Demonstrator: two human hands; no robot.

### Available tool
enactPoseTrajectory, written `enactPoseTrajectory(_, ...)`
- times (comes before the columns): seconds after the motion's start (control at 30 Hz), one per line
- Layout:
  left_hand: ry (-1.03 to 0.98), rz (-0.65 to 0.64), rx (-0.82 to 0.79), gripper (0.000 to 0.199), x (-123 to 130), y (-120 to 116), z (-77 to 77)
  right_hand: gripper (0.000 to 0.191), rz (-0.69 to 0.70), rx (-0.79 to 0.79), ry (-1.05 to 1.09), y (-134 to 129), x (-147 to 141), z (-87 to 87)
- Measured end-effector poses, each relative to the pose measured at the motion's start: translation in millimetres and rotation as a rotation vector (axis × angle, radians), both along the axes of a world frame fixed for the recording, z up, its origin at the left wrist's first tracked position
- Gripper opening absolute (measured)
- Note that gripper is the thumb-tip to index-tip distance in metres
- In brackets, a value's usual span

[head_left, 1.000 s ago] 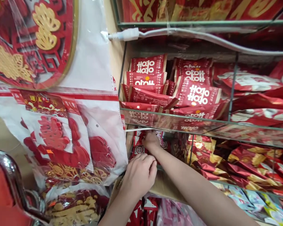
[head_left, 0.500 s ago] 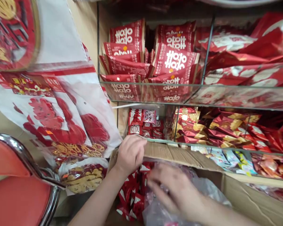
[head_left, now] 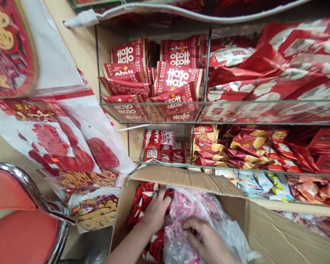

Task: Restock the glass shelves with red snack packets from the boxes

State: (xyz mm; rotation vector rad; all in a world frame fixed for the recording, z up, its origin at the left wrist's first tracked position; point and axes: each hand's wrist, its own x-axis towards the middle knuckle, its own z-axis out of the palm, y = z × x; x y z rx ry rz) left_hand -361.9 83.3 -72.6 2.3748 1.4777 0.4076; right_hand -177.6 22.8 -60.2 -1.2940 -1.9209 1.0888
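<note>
A cardboard box [head_left: 183,177] stands below me with its flaps folded out. Inside, small red-and-white wrapped packets [head_left: 155,246] fill the left side. My left hand [head_left: 156,211] reaches down onto these packets, fingers bent and apart; its fingertips are partly hidden among them. To the right lies a clear plastic bag [head_left: 178,209] with pink wrapped pieces inside. Over this bag is my right hand [head_left: 206,238], fingers loosely curled and a gap between thumb and forefinger. Nothing shows in that gap.
Glass-fronted shelves hold red packets with white lettering [head_left: 177,77], gold-and-red packets [head_left: 246,141] and small red packets [head_left: 153,153]. Bagged red decorations [head_left: 51,137] hang at left above a red chair [head_left: 19,234] with a chrome frame. A white cable [head_left: 154,8] crosses the top.
My left hand has gone from near the box's back flap down into the red packets. My right hand has moved lower over the plastic bag, its fingers more curled. The view has shifted.
</note>
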Motion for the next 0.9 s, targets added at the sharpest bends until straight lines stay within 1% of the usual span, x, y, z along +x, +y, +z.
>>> enactPoseTrajectory(0.07,-0.022,0.01,-0.007,0.046,-6,-12,1.9,0.015,0.005,-0.004,0.024,-2,1,-1.3)
enactPoseTrajectory(0.13,-0.117,0.088,0.018,0.045,-13,-23,8.7,0.015,0.012,0.006,0.054,-5,2,1.4)
enactPoseTrajectory(0.17,-0.201,0.163,0.042,0.04,-16,-28,13.8,0.015,0.012,0.012,0.072,-6,0,4.1)
enactPoseTrajectory(0.23,-0.424,0.355,0.074,0.026,-17,-36,25.8,0.014,-0.012,0.005,0.112,-8,-5,10.6)
enactPoseTrajectory(0.27,-0.552,0.449,0.057,0.021,-14,-39,32.0,0.015,-0.044,-0.017,0.139,-9,-9,14.0)
enactPoseTrajectory(0.3,-0.686,0.524,0.01,0.022,-10,-42,37.9,0.02,-0.08,-0.048,0.174,-9,-15,17.2)
enactPoseTrajectory(0.33,-0.832,0.577,-0.061,0.025,-5,-45,43.4,0.03,-0.115,-0.083,0.224,-8,-20,20.2)
enactPoseTrajectory(0.37,-0.985,0.608,-0.146,0.029,1,-47,48.5,0.04,-0.134,-0.12,0.288,-7,-25,23.1)
enactPoseTrajectory(0.4,-1.136,0.62,-0.226,0.032,7,-50,53.5,0.044,-0.132,-0.158,0.362,-6,-30,25.9)
enactPoseTrajectory(0.43,-1.271,0.619,-0.287,0.034,13,-52,58.2,0.042,-0.116,-0.192,0.437,-4,-33,28.9)
enactPoseTrajectory(0.47,-1.381,0.615,-0.325,0.035,17,-54,62.8,0.035,-0.095,-0.22,0.506,-3,-36,32.1)
enactPoseTrajectory(0.53,-1.513,0.613,-0.347,0.034,21,-55,70.6,0.019,-0.086,-0.27,0.629,-1,-36,39.1)
enactPoseTrajectory(0.6,-1.546,0.624,-0.356,0.03,17,-56,74.6,0.018,-0.12,-0.312,0.742,0,-34,45.9)
enactPoseTrajectory(0.63,-1.52,0.633,-0.37,0.029,14,-56,74.5,0.019,-0.145,-0.331,0.796,0,-33,48.7)
enactPoseTrajectory(0.7,-1.377,0.617,-0.439,0.032,10,-58,70.1,0.023,-0.2,-0.351,0.869,0,-31,51.3)
enactPoseTrajectory(0.73,-1.286,0.58,-0.485,0.035,9,-61,66.4,0.024,-0.217,-0.344,0.873,-1,-32,50.7)
enactPoseTrajectory(0.8,-1.134,0.48,-0.56,0.037,10,-68,58.4,0.024,-0.222,-0.295,0.806,-1,-34,45.7)
enactPoseTrajectory(0.83,-1.09,0.44,-0.577,0.035,12,-72,54.9,0.023,-0.197,-0.263,0.747,-1,-35,42.2)
enactPoseTrajectory(0.9,-1.049,0.408,-0.557,0.028,14,-78,50.4,0.02,-0.116,-0.212,0.645,0,-36,36.7)
